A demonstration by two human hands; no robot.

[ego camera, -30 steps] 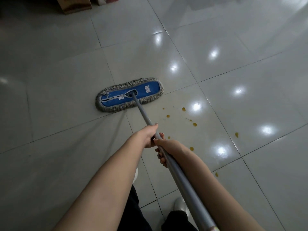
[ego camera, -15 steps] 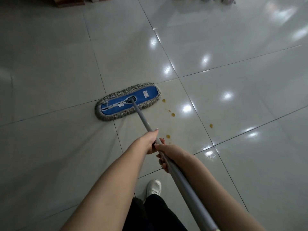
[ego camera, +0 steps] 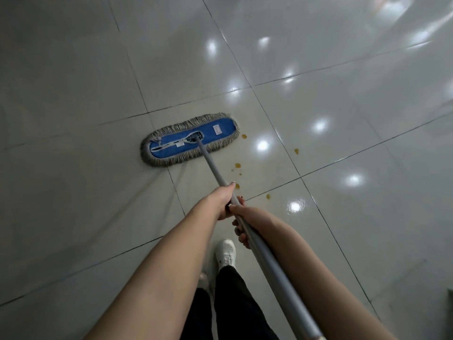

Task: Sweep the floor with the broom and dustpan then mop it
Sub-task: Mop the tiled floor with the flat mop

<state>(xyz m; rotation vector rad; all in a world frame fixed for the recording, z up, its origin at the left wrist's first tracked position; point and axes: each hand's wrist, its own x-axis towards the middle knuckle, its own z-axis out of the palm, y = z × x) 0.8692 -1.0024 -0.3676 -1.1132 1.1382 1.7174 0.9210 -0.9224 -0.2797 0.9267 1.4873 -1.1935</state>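
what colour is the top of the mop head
Blue, with a grey fringe round the mop head; the head view shows it.

The floor (ego camera: 73, 69) is laid with large, glossy, pale tiles; thin dark grout lines (ego camera: 277, 133) cross it at a slant; round white glints (ego camera: 262, 145) dot the right half; the left half lies duller and greyer; small amber spots (ego camera: 237, 165) mark the middle tiles.

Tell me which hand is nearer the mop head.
Left. The left hand grips the handle lower down, closer to the mop head; the right hand grips just behind it, farther up the handle.
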